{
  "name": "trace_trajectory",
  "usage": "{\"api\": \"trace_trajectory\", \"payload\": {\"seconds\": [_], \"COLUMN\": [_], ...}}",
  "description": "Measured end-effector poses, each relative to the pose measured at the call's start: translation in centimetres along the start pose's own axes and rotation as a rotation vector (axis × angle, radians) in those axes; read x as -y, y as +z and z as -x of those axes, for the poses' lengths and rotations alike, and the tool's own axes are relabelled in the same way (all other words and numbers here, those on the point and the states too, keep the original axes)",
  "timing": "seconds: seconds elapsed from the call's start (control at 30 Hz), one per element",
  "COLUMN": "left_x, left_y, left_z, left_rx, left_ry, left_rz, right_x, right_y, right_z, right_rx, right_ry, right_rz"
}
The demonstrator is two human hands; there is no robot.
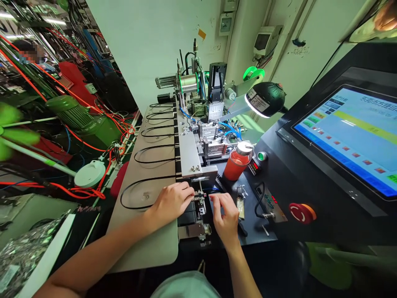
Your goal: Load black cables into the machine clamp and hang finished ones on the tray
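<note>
Closest to us, our two bare arms reach out over the bench. Our left hand point(172, 200) lies at the far edge of the grey tray point(145, 248). Its fingers are curled in and the tips press against the small metal clamp point(200, 198). We cannot tell if those tips pinch anything.

Our right hand point(225, 213) is on the other side, with its fingers bent down and the tips just right of the clamp. It seems to hold nothing, but its palm is hidden, so we cannot be sure.

The clamp sits between our hands. The left hand is the nearer one and touches it. The clamp's long side runs away from us, in line with the silver rail point(187, 149).

A thin black cable point(136, 194) makes a loop on the tray. It comes in from the left, under our left hand, and lies crosswise to the rail.

A red stop button point(300, 212) sits off to the right. Further on, more loops point(151, 155) lie in a row, and a red bottle point(237, 162) stands right of the rail. Far back are a lamp point(265, 99), the machine head point(198, 91) and a big blue screen point(350, 136).
</note>
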State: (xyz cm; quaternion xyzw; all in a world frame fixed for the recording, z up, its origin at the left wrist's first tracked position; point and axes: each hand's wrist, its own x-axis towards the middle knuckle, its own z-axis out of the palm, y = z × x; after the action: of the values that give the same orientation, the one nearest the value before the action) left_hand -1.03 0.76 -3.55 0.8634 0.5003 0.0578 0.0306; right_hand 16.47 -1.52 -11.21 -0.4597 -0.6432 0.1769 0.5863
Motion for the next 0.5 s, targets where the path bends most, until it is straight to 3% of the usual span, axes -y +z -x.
{"api": "trace_trajectory", "payload": {"seconds": [0.2, 0.37, 0.5], "left_x": [-0.1, 0.2, -0.8], "left_y": [0.0, -0.3, -0.2], "left_z": [0.0, -0.2, 0.4], "left_rx": [0.004, -0.01, 0.008], "left_ry": [0.005, 0.013, 0.036], "left_rz": [-0.005, -0.007, -0.039], "right_x": [0.2, 0.7, 0.6], "right_y": [0.0, -0.9, -2.8], "right_z": [-0.3, 0.0, 2.1], "right_rx": [0.048, -0.103, -0.209], "right_ry": [0.019, 0.106, 0.197], "right_rz": [-0.035, 0.023, 0.056]}}
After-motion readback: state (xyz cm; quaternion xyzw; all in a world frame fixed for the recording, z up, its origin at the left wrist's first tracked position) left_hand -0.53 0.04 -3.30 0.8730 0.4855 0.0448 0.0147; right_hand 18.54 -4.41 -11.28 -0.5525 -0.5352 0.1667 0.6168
